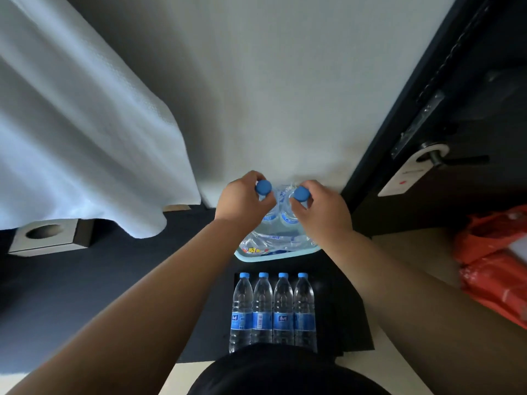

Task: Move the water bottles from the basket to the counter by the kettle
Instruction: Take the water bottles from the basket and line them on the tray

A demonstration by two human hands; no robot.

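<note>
My left hand (242, 198) grips the neck of a clear water bottle with a blue cap (263, 187). A second blue-capped bottle (301, 194) is gripped the same way by my right hand (322, 206). Both bottles are upright, side by side, above a light blue basket (273, 256) on the dark counter. More bottles lie on their sides inside the basket (273, 242). Nearer to me, several bottles (272, 312) stand in a row on a black tray. No kettle is in view.
A white cloth (71, 138) hangs at the left over the counter's back. A square tissue box (48, 238) sits at the left. A dark door with a handle and tag (427, 158) is at the right, with an orange plastic bag (496, 263) below it.
</note>
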